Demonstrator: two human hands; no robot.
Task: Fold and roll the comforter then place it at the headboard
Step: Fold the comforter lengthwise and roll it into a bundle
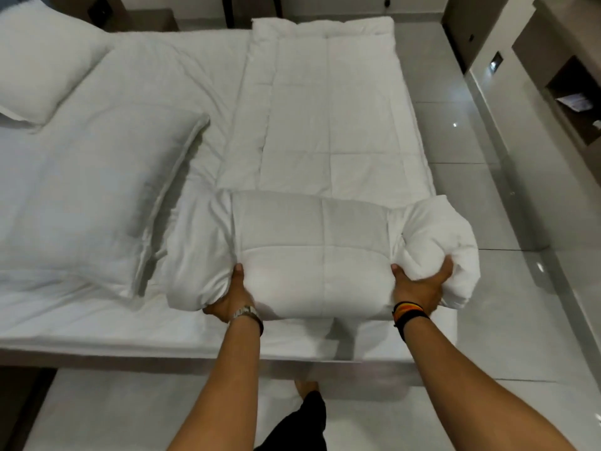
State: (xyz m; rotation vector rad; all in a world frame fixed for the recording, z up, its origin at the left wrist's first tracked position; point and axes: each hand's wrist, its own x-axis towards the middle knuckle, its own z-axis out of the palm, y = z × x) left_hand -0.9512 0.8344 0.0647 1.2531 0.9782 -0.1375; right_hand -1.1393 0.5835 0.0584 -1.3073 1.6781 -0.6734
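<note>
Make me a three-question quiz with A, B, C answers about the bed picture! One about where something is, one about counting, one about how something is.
1. Where is the rolled part of the white quilted comforter?
A. at the bed edge nearest the person
B. on the floor
C. on the pillows

2. How many white pillows are on the bed?
A. one
B. two
C. four

3. How is the comforter?
A. fully rolled
B. partly rolled
C. spread flat

Answers:
1 A, the left hand and right hand grip the roll at the near edge.
2 B, a near pillow and a far pillow show.
3 B, a flat stretch lies beyond the roll.
</note>
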